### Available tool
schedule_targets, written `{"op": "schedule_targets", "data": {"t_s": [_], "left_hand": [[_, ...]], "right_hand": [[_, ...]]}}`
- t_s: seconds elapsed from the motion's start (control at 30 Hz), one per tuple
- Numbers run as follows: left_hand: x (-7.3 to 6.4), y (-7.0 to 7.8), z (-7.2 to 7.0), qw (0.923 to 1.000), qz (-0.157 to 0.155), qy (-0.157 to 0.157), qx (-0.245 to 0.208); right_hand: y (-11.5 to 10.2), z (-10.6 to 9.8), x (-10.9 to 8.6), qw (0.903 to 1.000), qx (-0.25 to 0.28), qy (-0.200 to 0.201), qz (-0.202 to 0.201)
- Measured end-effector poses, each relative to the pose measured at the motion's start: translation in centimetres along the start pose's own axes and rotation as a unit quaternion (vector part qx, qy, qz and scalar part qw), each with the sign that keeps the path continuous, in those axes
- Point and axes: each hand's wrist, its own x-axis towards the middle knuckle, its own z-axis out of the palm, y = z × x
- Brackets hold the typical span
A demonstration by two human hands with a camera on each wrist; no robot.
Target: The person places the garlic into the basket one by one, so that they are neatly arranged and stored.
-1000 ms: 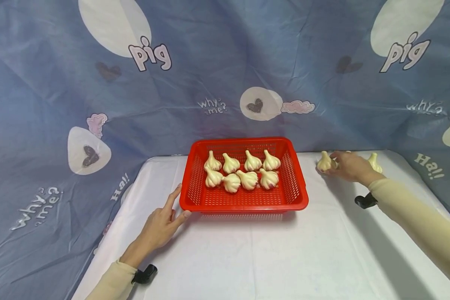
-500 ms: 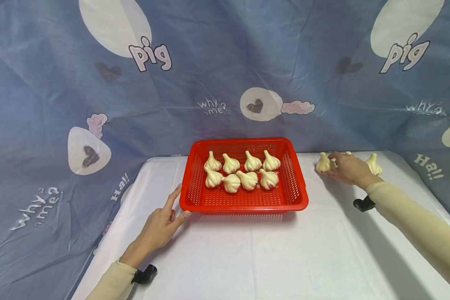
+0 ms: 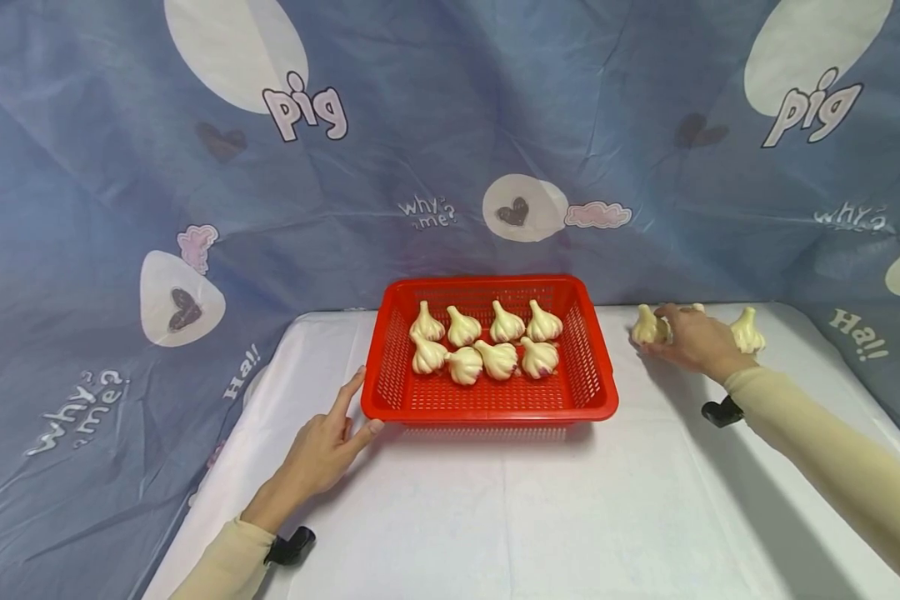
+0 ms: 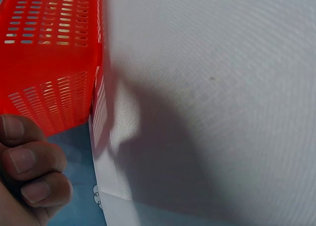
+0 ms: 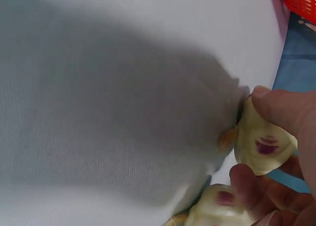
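In the head view, a red plastic basket [image 3: 487, 415] holds several garlic bulbs [image 3: 498, 360] in two rows. My left hand [image 3: 321, 457] touches its front left corner with a straight index finger and thumb; the left wrist view has the other fingers curled beside the basket wall [image 4: 49, 68]. Right of the basket, my right hand [image 3: 699, 340] pinches a garlic bulb [image 3: 645, 325] between thumb and fingers. Close up in the right wrist view, this held bulb [image 5: 266, 139] shows its purple-marked base, and a second bulb [image 5: 217, 208] lies next to the fingers.
A garlic bulb [image 3: 747, 331] stands on the white-covered table [image 3: 510, 517] right of my right hand. Behind that hand another bulb [image 3: 698, 307] is mostly hidden. A blue printed curtain [image 3: 390, 150] hangs along the table's back and sides.
My right hand has shifted slightly left and closed in on the garlic bulb, which has moved a little left and turned. My left hand and the basket stay put.
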Motion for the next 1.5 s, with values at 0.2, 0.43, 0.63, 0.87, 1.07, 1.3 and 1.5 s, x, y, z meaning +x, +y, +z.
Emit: {"op": "schedule_targets", "data": {"t_s": [0.2,0.43,0.63,0.87,1.07,1.3,1.5], "left_hand": [[0.0,0.0,0.1,1.0,0.001,-0.003,0.001],[0.0,-0.1,0.1,1.0,0.001,-0.001,0.001],[0.0,-0.1,0.0,1.0,0.0,0.0,-0.001],[-0.1,0.0,-0.1,1.0,-0.002,-0.001,0.002],[0.0,0.0,-0.1,1.0,0.002,-0.001,0.006],[0.0,0.1,-0.1,1.0,0.004,0.0,0.004],[0.0,0.1,-0.2,1.0,0.004,0.0,0.009]], "right_hand": [[-0.3,0.0,-0.3,1.0,0.004,0.005,-0.003],[-0.9,-0.9,-0.5,0.9991,0.021,0.035,-0.009],[-2.0,-2.5,-0.6,0.9959,0.044,0.077,-0.018],[-3.3,-4.0,-0.5,0.9909,0.062,0.115,-0.032],[-5.0,-5.4,-0.5,0.9885,0.086,0.118,-0.037],[-7.6,-6.4,-0.6,0.9843,0.131,0.108,-0.048],[-9.3,-6.6,-0.6,0.979,0.172,0.098,-0.052]]}}
